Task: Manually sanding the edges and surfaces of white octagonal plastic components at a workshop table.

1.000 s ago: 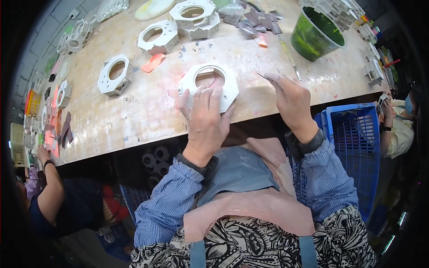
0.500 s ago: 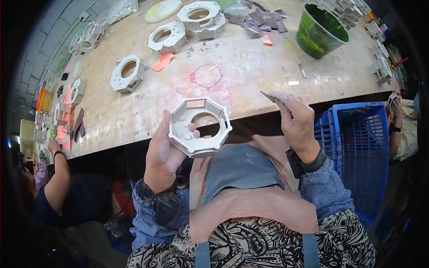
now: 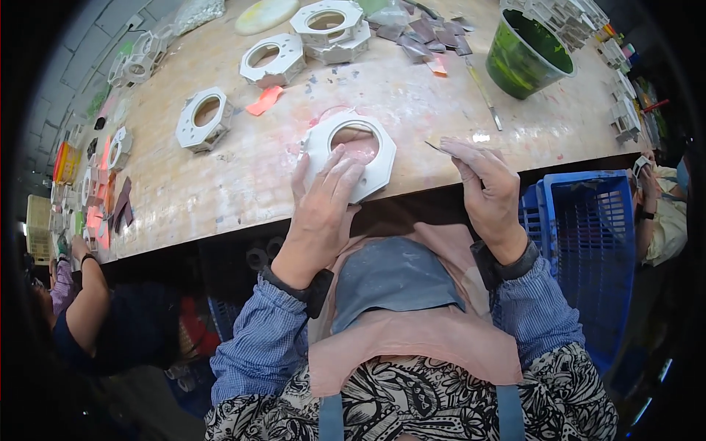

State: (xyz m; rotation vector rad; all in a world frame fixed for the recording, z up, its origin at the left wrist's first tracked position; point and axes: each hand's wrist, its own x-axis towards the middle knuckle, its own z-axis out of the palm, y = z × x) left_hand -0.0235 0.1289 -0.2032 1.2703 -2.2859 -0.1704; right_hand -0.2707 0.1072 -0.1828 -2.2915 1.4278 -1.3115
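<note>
My left hand (image 3: 323, 213) grips a white octagonal frame (image 3: 381, 169) with a round hole at the table's near edge. The frame's flat face is turned up, and my fingers lie across its near left side at the hole's rim. Whether it rests fully on the tabletop is hard to tell. To the right, my right hand (image 3: 489, 191) pinches a small thin dark piece (image 3: 432, 146), seen nearly edge-on, which looks like sandpaper. That hand is apart from the frame, just over the table edge.
Similar octagonal frames (image 3: 193, 136) stand farther back, some stacked (image 3: 353, 51). Dark sandpaper-like pieces (image 3: 423, 33), a thin yellow-handled tool (image 3: 485, 95) and a green-stained bucket (image 3: 515, 73) are on the table. A blue basket (image 3: 596, 294) is at right. Other people's arms (image 3: 88, 298) show at both sides.
My left hand has moved right and forward, turning the frame over from hollow side up to flat face up. The right hand has barely moved, still pinching the dark piece.
</note>
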